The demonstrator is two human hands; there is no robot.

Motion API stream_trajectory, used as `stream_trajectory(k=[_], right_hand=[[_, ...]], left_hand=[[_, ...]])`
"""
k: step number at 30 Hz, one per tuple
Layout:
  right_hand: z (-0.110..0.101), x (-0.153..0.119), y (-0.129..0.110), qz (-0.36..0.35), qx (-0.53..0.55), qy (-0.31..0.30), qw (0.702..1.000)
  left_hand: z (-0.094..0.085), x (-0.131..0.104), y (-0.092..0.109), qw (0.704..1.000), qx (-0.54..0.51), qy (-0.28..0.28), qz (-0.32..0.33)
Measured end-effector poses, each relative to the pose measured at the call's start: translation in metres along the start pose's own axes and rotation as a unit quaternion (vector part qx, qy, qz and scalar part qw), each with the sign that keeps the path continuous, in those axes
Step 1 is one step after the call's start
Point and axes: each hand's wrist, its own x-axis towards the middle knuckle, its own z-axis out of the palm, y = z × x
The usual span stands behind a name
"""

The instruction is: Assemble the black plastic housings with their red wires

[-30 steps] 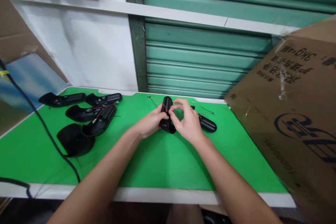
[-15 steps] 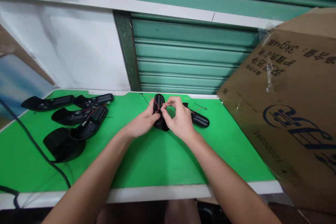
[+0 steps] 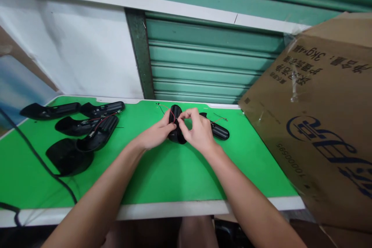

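Note:
A black plastic housing with a rounded handle [image 3: 176, 136] lies on the green table, between my two hands. My left hand [image 3: 158, 133] is closed round its left side, with the thumb across the middle. My right hand [image 3: 196, 126] pinches at the housing's middle with thumb and index finger; what sits between those fingertips is too small to make out. A thin red wire [image 3: 167, 109] loops out of the housing to the upper left, with a dark wire beside it. Right of my right hand lies another black housing [image 3: 220, 131] with wires.
Several black housings [image 3: 101, 133] lie at the left, some with red wires. A black cable [image 3: 37, 159] crosses the left edge of the green table [image 3: 157, 186]. A large cardboard box [image 3: 314, 97] leans at the right; a green shutter [image 3: 209, 54] stands behind.
The view has shifted slightly. Both hands stay at the same housing, and my right fingertips have moved only a little against it.

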Motion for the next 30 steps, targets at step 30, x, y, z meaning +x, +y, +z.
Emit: stream_trajectory(k=[30], right_hand=[[-0.012,0.009,-0.006,0.036,0.166,-0.024,0.985]], left_hand=[[0.005,-0.002,0.011,0.976,0.179,0.086,0.086]])
